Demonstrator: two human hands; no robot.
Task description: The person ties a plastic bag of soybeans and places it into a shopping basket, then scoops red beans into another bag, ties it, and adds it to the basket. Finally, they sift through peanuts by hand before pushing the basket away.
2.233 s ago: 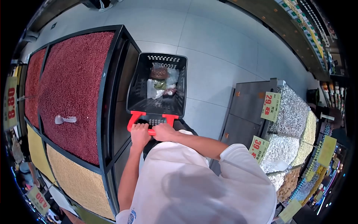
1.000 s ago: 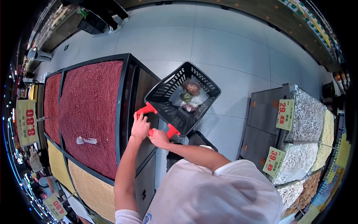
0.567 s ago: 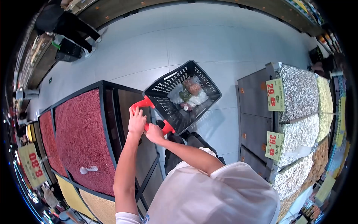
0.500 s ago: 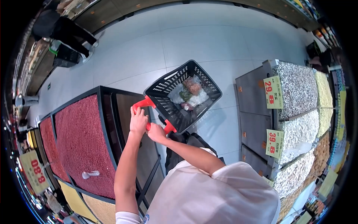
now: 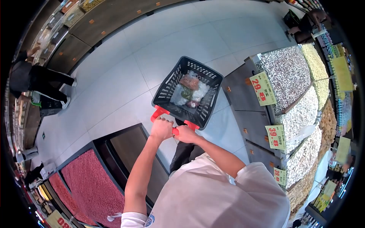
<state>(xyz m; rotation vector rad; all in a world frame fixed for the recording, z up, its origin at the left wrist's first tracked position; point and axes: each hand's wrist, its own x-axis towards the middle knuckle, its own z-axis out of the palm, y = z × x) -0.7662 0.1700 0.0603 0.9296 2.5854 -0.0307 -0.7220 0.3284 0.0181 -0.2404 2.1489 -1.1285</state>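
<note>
A black shopping basket (image 5: 165,89) with slotted walls is in front of my body, tilted so that its inside shows. Its red handle (image 5: 159,112) runs along the near side. My left hand (image 5: 162,128) is wrapped round the handle toward its left end. Close beside it, my right hand (image 5: 187,134) grips the same handle on the right. Inside the basket lie several clear plastic bags (image 5: 200,91), one with brownish contents (image 5: 189,81) and one with something green (image 5: 186,93).
At lower left stands a bin of dark red grains (image 5: 89,182) with a white scoop (image 5: 114,217). On the right is a stepped display of pale dry goods (image 5: 283,72) with price signs (image 5: 262,89). A person (image 5: 38,78) stands far left; another person (image 5: 308,24) is upper right.
The view has turned and moved forward. The red-grain bin has slid down and left in view, and the right display appears nearer. Both hands still hold the basket handle.
</note>
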